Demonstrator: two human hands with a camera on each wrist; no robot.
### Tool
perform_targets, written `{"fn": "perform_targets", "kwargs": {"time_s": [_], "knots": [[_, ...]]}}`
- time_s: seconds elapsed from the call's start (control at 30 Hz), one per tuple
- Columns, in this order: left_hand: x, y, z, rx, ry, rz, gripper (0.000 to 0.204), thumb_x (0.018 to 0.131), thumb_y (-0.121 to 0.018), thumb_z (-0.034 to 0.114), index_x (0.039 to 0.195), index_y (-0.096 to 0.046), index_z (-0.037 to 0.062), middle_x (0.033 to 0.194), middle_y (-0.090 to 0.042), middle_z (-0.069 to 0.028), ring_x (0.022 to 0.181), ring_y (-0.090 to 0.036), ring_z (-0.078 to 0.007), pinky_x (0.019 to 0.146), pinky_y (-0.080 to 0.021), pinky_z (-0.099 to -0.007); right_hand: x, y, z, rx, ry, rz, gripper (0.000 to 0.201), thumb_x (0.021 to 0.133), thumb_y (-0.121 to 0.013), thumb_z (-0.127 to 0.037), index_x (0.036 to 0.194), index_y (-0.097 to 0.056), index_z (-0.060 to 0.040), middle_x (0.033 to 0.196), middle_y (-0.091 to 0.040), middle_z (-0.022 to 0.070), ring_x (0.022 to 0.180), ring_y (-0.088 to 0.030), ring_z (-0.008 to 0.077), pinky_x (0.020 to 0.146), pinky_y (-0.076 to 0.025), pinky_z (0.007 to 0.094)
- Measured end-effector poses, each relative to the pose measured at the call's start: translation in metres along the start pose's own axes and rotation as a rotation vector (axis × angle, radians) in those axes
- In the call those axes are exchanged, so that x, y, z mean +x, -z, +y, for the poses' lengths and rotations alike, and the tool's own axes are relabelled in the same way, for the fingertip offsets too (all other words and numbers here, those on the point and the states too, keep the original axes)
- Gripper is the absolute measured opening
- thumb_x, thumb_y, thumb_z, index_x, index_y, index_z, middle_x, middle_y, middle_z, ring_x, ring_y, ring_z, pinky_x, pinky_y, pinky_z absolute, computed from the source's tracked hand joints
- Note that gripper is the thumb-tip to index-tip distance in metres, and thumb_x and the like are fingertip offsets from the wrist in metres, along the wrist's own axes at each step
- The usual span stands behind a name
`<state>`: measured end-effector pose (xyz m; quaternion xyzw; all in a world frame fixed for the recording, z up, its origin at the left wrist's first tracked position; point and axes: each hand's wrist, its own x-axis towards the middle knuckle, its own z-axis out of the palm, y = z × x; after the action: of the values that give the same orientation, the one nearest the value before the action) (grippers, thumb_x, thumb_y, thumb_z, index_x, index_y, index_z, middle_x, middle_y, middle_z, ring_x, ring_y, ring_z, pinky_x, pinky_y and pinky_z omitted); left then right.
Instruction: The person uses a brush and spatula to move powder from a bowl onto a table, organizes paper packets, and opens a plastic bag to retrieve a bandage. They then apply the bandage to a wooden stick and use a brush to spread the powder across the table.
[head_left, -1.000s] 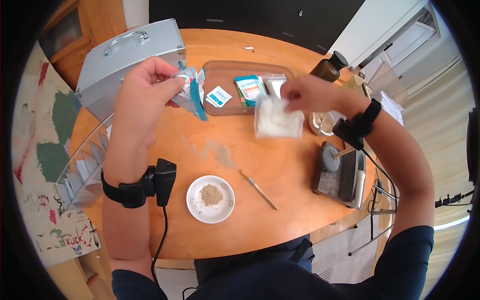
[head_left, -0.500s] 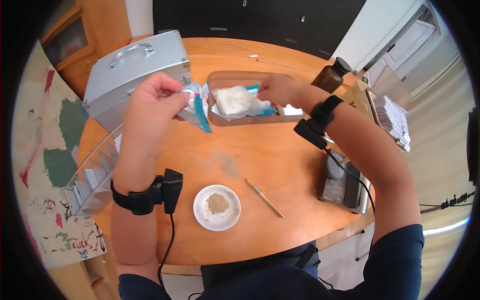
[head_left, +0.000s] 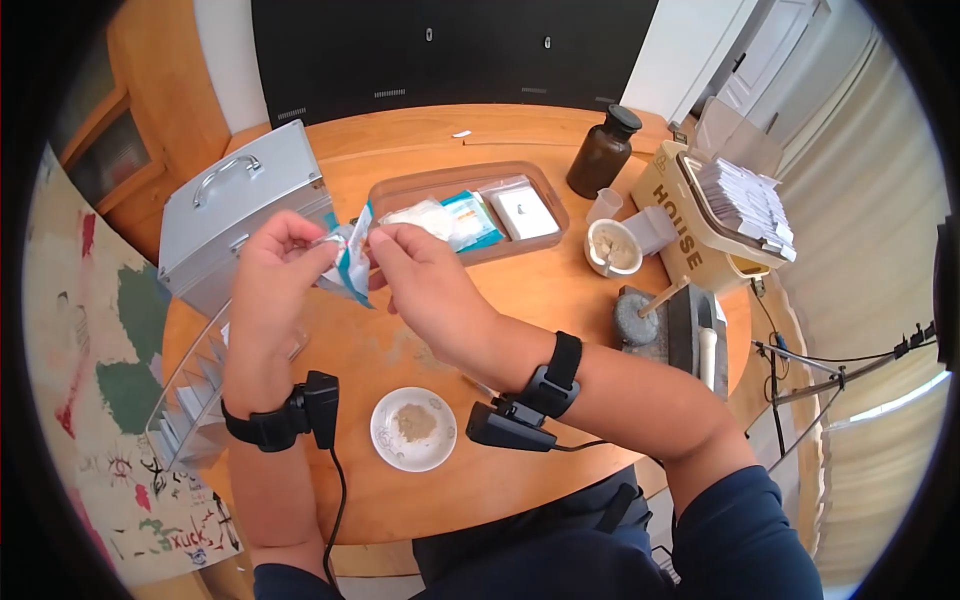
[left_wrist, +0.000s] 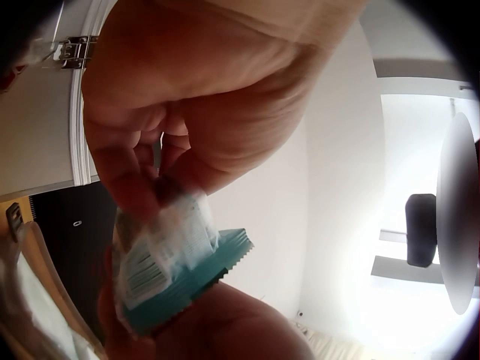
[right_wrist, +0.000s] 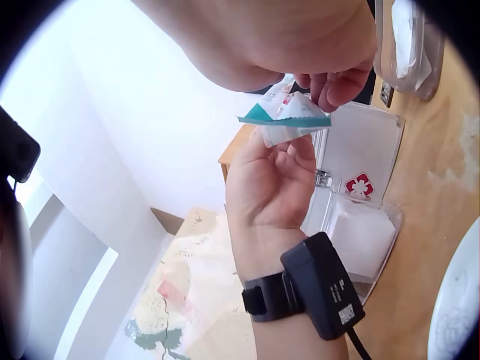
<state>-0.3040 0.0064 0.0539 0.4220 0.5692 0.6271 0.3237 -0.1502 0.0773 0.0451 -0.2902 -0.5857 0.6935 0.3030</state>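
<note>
A small white and teal packet [head_left: 350, 268], its film crinkled, is held above the table, left of the tray. The left hand [head_left: 275, 275] pinches its left side between thumb and fingers. At the packet's right edge the right hand [head_left: 425, 285] has its thumb and fingers closed on it. In the left wrist view the teal serrated edge of the packet [left_wrist: 180, 289] shows below the left fingers. The right wrist view has the packet [right_wrist: 289, 124] between both hands. A translucent bag with white contents [head_left: 425, 217] lies in the brown tray [head_left: 556, 190].
A silver case [head_left: 245, 215] stands at the back left. Near the front are a white dish [head_left: 440, 455] with tan powder and a brush. To the right stand a brown bottle [head_left: 602, 155], a bowl of powder [head_left: 613, 262], a stone block with a mallet-like tool, and a box of papers.
The right hand has moved left from the tray to the packet and takes hold of it. The bag of white contents it carried earlier now lies in the tray.
</note>
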Motion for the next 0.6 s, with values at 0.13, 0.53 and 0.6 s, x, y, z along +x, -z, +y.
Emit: {"fn": "perform_targets", "kwargs": {"time_s": [0.13, 0.53, 0.6], "knots": [[0.001, -0.010, -0.008, 0.005, 0.016, -0.068, 0.012, 0.081, -0.064, -0.001, 0.088, -0.057, 0.0040, 0.080, -0.062, -0.0011, 0.070, -0.059, -0.0063, 0.062, -0.045, -0.0198, 0.000, 0.004, 0.008, 0.117, 0.094, 0.049, 0.023, 0.096, -0.055, -0.024, 0.105, -0.058, -0.0035, 0.091, -0.060, 0.0007, 0.083, -0.055, 0.0080, 0.069, -0.045, 0.0229], [-0.002, -0.012, -0.005, 0.015, 0.062, -0.108, 0.014, 0.080, -0.064, -0.003, 0.088, -0.056, 0.0051, 0.080, -0.063, -0.0007, 0.071, -0.059, -0.0059, 0.061, -0.045, -0.0193, 0.062, 0.117, 0.010, -1.283, 0.012, 0.199, 0.023, 0.084, -0.058, -0.015, 0.099, -0.065, 0.0005, 0.096, -0.068, 0.0173, 0.090, -0.066, 0.0294, 0.076, -0.052, 0.0367], [-0.001, -0.012, -0.005, 0.060, 0.056, -0.104, 0.014, 0.080, -0.065, -0.003, 0.088, -0.056, 0.0050, 0.080, -0.063, -0.0011, 0.070, -0.059, -0.0067, 0.062, -0.045, -0.0193, 0.078, 0.142, 0.022, -1.489, 0.052, 0.295, 0.032, 0.084, -0.061, -0.027, 0.095, -0.067, 0.0020, 0.093, -0.068, 0.0198, 0.090, -0.066, 0.0313, 0.076, -0.052, 0.0388]]}}
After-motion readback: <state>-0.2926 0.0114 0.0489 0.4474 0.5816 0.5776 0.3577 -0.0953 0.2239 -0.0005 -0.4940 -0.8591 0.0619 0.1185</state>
